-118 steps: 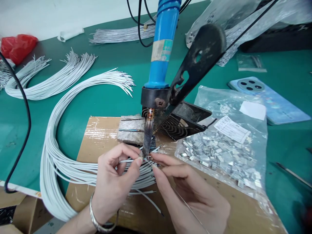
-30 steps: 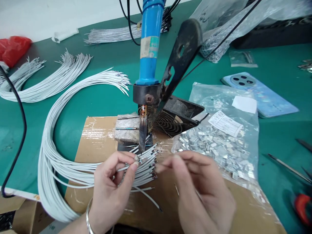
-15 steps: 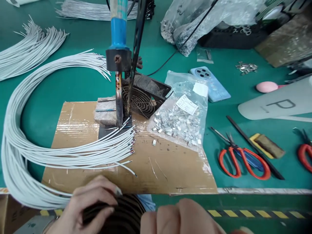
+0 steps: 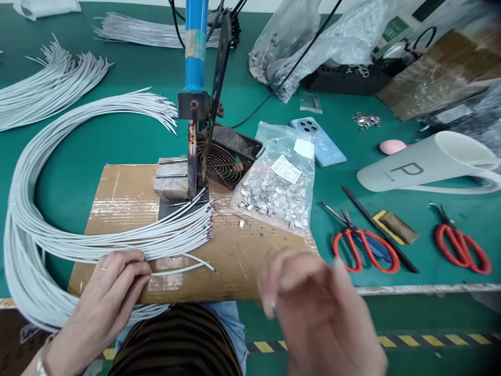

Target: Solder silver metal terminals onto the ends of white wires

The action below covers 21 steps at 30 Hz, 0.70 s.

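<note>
My left hand (image 4: 107,292) lies on the near edge of the cardboard sheet (image 4: 125,193), its fingers pinched on a single white wire (image 4: 183,269) that sticks out to the right. Just beyond it a fan of white wires (image 4: 172,235) ends at the tip of the blue-handled soldering iron (image 4: 194,57), which hangs upright in a black stand. My right hand (image 4: 317,308) hovers over the table's front edge, fingers loosely curled and smeared by motion. I cannot make out anything in it.
A black fan (image 4: 225,159) sits behind the iron. A plastic bag of small metal terminals (image 4: 277,190), a phone (image 4: 319,141), two red scissors (image 4: 366,250) (image 4: 464,249) and a white roll marked P (image 4: 422,167) lie to the right. Large wire bundles (image 4: 35,224) curve on the left.
Both hands left the iron's tip and dropped toward my lap. The left has now come back up and pinched a loose wire; the right has risen, blurred. The view pulled back.
</note>
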{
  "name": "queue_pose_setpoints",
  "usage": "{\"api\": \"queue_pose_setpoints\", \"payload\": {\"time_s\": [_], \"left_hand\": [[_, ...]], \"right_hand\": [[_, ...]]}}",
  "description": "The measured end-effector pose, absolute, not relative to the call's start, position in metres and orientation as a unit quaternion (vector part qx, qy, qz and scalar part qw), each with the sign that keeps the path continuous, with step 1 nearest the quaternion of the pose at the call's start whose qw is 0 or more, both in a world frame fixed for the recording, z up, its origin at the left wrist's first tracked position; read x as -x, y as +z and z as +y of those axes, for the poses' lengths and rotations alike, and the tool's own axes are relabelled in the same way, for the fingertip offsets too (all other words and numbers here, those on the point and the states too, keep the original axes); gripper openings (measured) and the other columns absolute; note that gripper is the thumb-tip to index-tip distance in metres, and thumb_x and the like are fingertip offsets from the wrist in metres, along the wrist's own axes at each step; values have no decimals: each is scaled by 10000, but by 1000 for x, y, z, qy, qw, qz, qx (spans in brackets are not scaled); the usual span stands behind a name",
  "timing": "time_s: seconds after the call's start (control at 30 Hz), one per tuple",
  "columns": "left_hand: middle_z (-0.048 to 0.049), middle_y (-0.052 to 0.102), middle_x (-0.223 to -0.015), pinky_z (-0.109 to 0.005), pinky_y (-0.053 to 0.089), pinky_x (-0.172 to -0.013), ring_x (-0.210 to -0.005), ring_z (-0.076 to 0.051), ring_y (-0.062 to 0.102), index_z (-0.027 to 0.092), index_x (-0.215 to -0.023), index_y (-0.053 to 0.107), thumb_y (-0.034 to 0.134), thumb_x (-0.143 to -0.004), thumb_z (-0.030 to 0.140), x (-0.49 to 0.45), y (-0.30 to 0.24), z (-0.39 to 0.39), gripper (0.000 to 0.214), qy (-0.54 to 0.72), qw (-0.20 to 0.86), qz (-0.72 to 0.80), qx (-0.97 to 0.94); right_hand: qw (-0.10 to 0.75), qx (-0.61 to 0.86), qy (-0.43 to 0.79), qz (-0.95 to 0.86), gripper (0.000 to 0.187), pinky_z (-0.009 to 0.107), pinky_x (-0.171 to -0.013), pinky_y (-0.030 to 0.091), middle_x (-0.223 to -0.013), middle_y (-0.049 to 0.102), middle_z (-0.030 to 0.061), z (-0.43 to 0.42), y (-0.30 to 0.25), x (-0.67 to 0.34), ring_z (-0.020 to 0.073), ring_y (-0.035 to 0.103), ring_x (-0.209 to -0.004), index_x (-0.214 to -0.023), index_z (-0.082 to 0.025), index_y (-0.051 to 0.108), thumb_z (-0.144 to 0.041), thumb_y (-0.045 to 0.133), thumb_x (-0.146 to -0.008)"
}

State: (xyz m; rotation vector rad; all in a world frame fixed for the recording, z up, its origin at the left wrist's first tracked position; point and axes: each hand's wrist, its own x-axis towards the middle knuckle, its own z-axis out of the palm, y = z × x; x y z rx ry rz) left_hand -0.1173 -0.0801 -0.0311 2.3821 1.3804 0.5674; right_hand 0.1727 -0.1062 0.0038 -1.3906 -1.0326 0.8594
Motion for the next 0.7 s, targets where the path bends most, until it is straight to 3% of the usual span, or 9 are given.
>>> {"api": "queue_pose_setpoints", "payload": {"time_s": [0.07, 0.13, 0.2, 0.27, 0.37, 0.47, 0.53, 0.6, 0.7], "left_hand": [[-73, 741, -1069, -344, 552, -897, -988, -266, 710, 248, -1091, 663, 574, -967, 217, 122, -23, -81, 156, 179, 226, 467, -836], [-49, 771, -1066, -284, 576, -862, -944, -245, 744, 269, -1171, 650, 618, -946, 225, 119, -15, -81, 231, 154, 274, 445, -838], [-9, 784, -962, -218, 585, -722, -808, -201, 757, 295, -1175, 646, 642, -930, 213, 107, -8, -82, 258, 141, 320, 415, -840], [-16, 778, -940, -222, 588, -731, -769, -187, 751, 278, -1170, 635, 632, -940, 183, 88, -6, -83, 249, 149, 337, 391, -843], [-19, 742, -793, -268, 583, -747, -708, -190, 719, 242, -1030, 663, 549, -954, 82, 62, -13, -86, 211, 200, 266, 366, -869], [-63, 766, -892, -373, 552, -877, -839, -239, 721, 196, -1086, 665, 525, -931, 14, 50, -17, -82, 277, 217, 173, 371, -886], [-31, 722, -787, -319, 529, -730, -703, -199, 658, 204, -966, 658, 527, -961, 79, 49, -16, -74, 181, 206, 274, 383, -858], [12, 625, -657, -249, 435, -567, -573, -144, 547, 209, -845, 621, 497, -1009, 180, 50, -13, -64, 208, 161, 470, 437, -750], [28, 542, -620, -224, 285, -478, -504, -100, 376, 183, -815, 595, 541, -1012, 358, 51, -12, -52, 269, 222, 648, 498, -532]], "right_hand": [[537, 667, 297, -421, 401, 322, -573, 566, -720, 736, 27, -91, -17, -183, 179, 681, -606, -828, -219, 719, -396, 429, -1041], [497, 704, 268, -430, 221, 334, -668, 555, -806, 749, 47, -78, -37, -188, 183, 671, -685, -905, -190, 762, -357, 626, -953], [458, 721, 254, -455, 168, 323, -662, 526, -852, 739, 41, -69, -51, -190, 172, 637, -683, -917, -201, 778, -338, 682, -899], [424, 729, 242, -480, 130, 316, -655, 503, -801, 696, 18, -62, -55, -189, 158, 600, -649, -888, -210, 780, -320, 726, -845], [391, 737, 237, -497, 109, 311, -639, 474, -687, 644, -8, -57, -54, -188, 152, 564, -602, -779, -210, 752, -318, 760, -794], [387, 745, 245, -485, 163, 290, -565, 442, -601, 630, -15, -60, -53, -188, 145, 537, -534, -730, -206, 710, -346, 746, -806], [407, 746, 250, -464, 166, 278, -535, 446, -589, 632, -16, -66, -54, -186, 138, 536, -506, -759, -202, 697, -354, 739, -812], [441, 737, 265, -439, 166, 269, -515, 481, -610, 657, -5, -72, -53, -180, 136, 566, -498, -802, -194, 699, -356, 733, -820], [495, 698, 319, -407, 178, 261, -490, 549, -647, 719, 24, -81, -48, -166, 148, 639, -501, -846, -178, 726, -354, 745, -835]]}}
